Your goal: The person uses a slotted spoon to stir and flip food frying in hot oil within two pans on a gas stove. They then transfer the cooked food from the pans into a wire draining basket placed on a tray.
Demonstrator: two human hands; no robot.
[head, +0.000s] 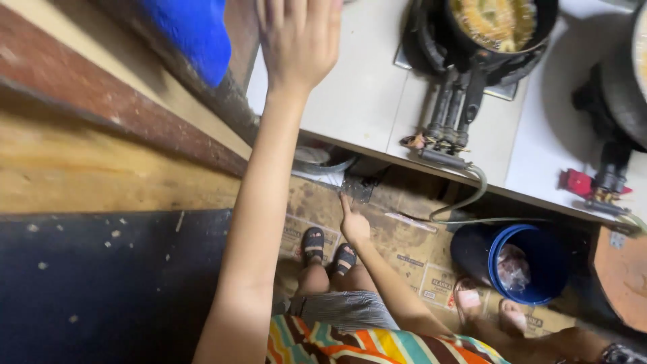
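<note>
From the head camera we see our left hand raised with fingers spread and palm flat, holding nothing. It hovers over the near-left edge of the white tabletop, and we cannot tell whether it touches the surface. Just left of the hand hangs a blue cloth above a dark wooden beam. To the hand's right, across a bare stretch of tabletop, stands a black burner carrying a pan of yellowish food. That bare stretch gives the hand open room up to the burner's pipes, which reach the tabletop's front edge.

Our right hand hangs low, well below the tabletop edge, index finger pointing out and the other fingers curled, grasping nothing. Just beside it below are two feet in dark sandals on flattened cardboard. Right of this hand sits a blue bucket under the tabletop, with a hose looping above it. Another person's feet stand near the bucket.
</note>
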